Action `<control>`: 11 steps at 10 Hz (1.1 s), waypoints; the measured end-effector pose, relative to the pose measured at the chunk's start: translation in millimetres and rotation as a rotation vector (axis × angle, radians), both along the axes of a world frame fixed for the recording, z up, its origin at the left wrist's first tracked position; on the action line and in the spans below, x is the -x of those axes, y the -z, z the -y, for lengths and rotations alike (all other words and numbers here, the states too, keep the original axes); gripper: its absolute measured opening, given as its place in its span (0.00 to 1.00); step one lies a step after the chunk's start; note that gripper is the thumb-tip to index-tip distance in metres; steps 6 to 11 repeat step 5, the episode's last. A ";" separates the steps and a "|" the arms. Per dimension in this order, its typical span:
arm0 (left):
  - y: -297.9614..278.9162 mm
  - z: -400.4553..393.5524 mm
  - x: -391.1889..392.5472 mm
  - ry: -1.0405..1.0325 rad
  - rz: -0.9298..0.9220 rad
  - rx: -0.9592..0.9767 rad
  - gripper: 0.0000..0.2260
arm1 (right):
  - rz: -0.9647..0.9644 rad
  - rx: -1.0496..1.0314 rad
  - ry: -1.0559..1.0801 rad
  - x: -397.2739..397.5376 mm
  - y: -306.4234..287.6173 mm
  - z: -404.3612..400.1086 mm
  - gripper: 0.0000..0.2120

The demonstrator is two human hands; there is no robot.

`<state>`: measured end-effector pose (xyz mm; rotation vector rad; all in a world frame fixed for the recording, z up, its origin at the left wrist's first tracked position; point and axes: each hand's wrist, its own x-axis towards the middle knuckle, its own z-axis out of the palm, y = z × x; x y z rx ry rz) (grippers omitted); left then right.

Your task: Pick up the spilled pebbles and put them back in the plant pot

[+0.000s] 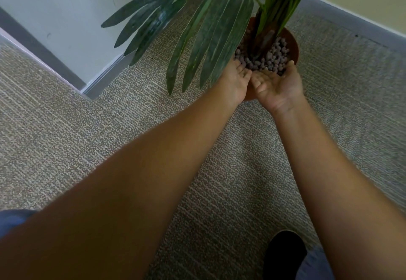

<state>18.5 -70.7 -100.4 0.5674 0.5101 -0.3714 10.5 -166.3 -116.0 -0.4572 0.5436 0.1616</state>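
Observation:
A terracotta plant pot [293,44] stands on the carpet, filled with grey-purple pebbles [274,56] around a palm's green stems. Both my hands are held palm up and side by side at the pot's near rim. My left hand [236,82] has its fingertips touching the pebbles in the pot, partly under a drooping frond. My right hand [276,87] is cupped with spread fingers, its fingertips over the rim among the pebbles. Whether loose pebbles still lie in the palms I cannot tell. No spilled pebbles show on the carpet.
Long palm fronds [208,38] hang over the pot's left side. A white wall corner with a grey skirting [105,77] juts in at the left; a yellow wall with skirting [351,22] runs behind the pot. My dark shoe [283,255] rests on the carpet at bottom right.

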 end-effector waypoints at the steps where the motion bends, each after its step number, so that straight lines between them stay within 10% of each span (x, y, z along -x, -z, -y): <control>1: 0.0 0.0 4.0 0.012 0.027 -0.029 0.23 | -0.008 0.023 0.009 -0.1 -2.5 -0.9 0.34; 4: 22.0 -14.6 26.5 0.192 0.193 -0.251 0.20 | 0.005 0.307 0.007 7.5 -4.4 -15.4 0.25; 5: 45.2 -37.9 44.9 0.232 0.201 -0.656 0.17 | 0.063 0.730 0.088 22.5 15.1 -33.4 0.15; 11: 45.2 -37.9 44.9 0.232 0.201 -0.656 0.17 | 0.063 0.730 0.088 22.5 15.1 -33.4 0.15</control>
